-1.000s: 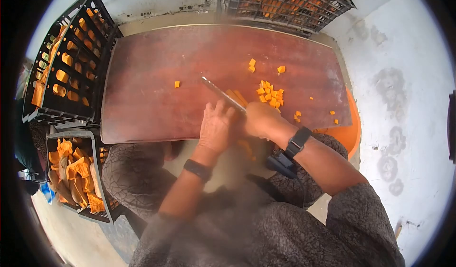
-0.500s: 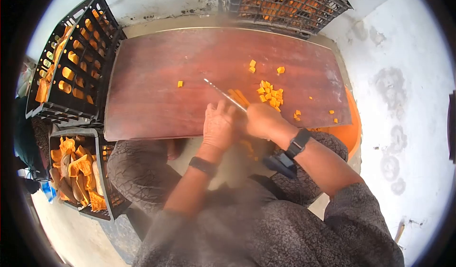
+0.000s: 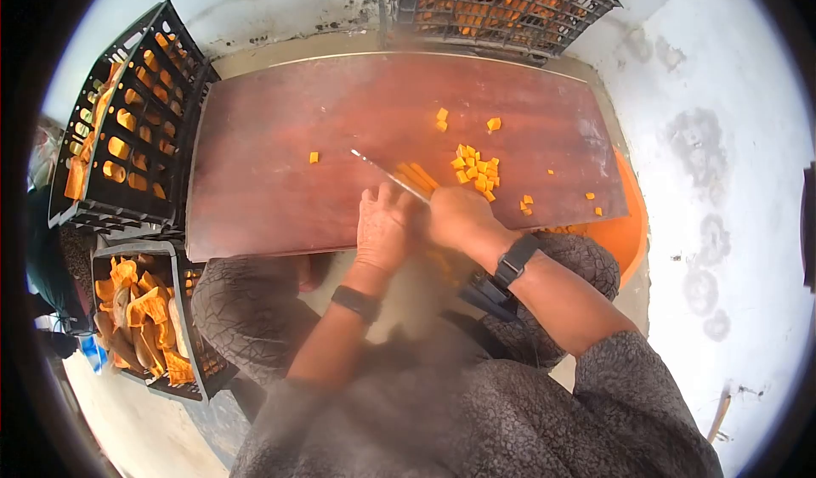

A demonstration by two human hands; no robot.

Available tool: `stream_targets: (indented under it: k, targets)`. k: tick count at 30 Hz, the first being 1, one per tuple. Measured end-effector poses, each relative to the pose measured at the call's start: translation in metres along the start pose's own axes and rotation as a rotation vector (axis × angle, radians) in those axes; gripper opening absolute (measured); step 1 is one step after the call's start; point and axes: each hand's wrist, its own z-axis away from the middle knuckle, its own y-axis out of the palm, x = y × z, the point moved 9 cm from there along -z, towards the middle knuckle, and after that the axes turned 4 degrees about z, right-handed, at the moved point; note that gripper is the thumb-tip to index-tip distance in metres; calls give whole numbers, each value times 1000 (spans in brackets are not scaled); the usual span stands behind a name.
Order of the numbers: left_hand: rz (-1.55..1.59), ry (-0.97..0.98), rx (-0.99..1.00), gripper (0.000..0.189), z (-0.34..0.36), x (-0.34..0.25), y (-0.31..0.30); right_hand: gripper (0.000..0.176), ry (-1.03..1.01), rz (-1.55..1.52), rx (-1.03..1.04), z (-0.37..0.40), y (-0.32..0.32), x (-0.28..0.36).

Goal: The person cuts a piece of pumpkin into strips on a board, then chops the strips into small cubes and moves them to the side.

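Observation:
My right hand [image 3: 463,219] is wrapped round the handle of a knife [image 3: 381,168], whose thin blade points to the far left over the board [image 3: 272,130]. Just beyond the blade lie orange strips [image 3: 416,175], partly covered by the knife and my right hand. Close beside, my left hand [image 3: 387,226] rests at the board's near edge with its fingers curled in against the blade's near side; whatever they hold is hidden and blurred. To the right of the strips sits a pile of small orange cubes [image 3: 476,169]. A lone cube [image 3: 314,157] lies to the left.
Black crates of orange pieces stand at the left [image 3: 127,130], lower left [image 3: 197,342] and back [image 3: 501,19] of the board. An orange basin [image 3: 631,219] shows under its right end. A white wall [image 3: 714,138] rises on the right. My knees flank the near edge.
The view has shifted slightly. Both hands and the knife stay close together, with the blade a little lower and further left in view. The cubes lie as before.

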Motion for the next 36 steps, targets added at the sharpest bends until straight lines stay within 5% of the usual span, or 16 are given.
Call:
stream_targets:
  k: [5, 18, 36]
  targets:
    - [84, -13, 117, 45, 1, -1, 8, 20, -53, -9, -66, 1, -2, 6]
    - [136, -6, 16, 34, 11, 3, -12, 28, 44, -255, -67, -13, 7, -21]
    - [211, 17, -8, 28, 2, -1, -13, 22, -53, -127, -118, 33, -6, -13]
